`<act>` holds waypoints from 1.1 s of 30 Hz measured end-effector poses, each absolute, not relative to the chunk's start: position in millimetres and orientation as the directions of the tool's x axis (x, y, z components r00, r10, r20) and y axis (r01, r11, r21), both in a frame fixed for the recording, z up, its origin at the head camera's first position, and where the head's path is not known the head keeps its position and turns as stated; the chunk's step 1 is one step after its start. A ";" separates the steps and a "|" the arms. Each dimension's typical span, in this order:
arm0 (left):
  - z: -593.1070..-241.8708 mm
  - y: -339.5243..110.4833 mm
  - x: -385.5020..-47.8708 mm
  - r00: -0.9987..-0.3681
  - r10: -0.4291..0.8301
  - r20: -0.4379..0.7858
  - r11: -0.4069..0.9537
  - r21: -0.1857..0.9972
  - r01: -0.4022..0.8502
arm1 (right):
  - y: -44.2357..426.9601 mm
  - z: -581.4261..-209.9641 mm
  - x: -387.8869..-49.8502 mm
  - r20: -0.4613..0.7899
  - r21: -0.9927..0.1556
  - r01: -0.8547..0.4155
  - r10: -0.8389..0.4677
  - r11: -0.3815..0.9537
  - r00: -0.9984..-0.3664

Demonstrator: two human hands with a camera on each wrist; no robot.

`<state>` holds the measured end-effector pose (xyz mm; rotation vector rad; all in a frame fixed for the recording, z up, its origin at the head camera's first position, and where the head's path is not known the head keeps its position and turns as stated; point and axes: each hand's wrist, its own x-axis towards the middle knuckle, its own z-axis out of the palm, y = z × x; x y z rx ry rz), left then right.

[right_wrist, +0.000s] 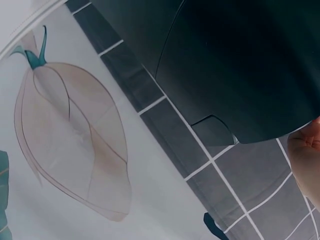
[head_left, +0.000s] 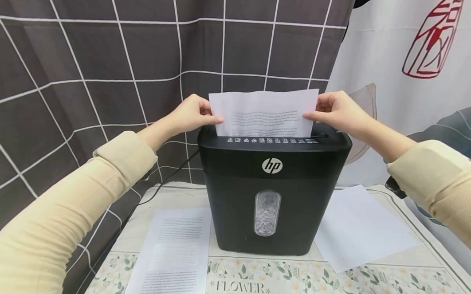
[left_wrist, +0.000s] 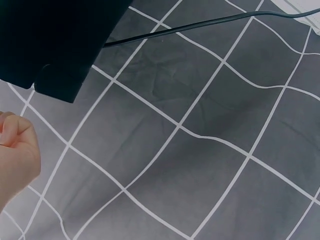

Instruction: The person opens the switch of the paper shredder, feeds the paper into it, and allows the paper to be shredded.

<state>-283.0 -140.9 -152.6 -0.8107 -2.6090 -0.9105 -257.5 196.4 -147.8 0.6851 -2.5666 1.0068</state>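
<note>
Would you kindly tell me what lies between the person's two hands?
A printed sheet spans the stretch between the left hand and the right hand, which pinch its side edges above the shredder; the head view shows this.

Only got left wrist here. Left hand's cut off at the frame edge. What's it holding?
Observer: In the head view, the left hand pinches the left edge of a printed sheet.
Operator: Right hand?
Observer: The right hand pinches the right edge of the same printed sheet.
Operator: Where does the lower end go?
Observer: Down into the top of the black HP paper shredder; the end itself is hidden.
</note>
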 end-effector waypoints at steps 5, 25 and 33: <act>-155.4 -141.3 -285.2 -0.811 0.414 0.413 0.637 0.505 0.582 | 196.9 -149.0 -258.9 0.434 -0.554 -0.531 -0.322 0.641 -0.841; -155.7 -139.4 -284.4 -0.812 0.443 0.380 0.642 0.498 0.583 | 201.1 -149.9 -257.2 0.422 -0.537 -0.537 -0.344 0.650 -0.839; -151.6 -135.6 -283.7 -0.820 0.445 0.359 0.650 0.500 0.572 | 202.0 -147.7 -256.5 0.418 -0.537 -0.524 -0.331 0.661 -0.846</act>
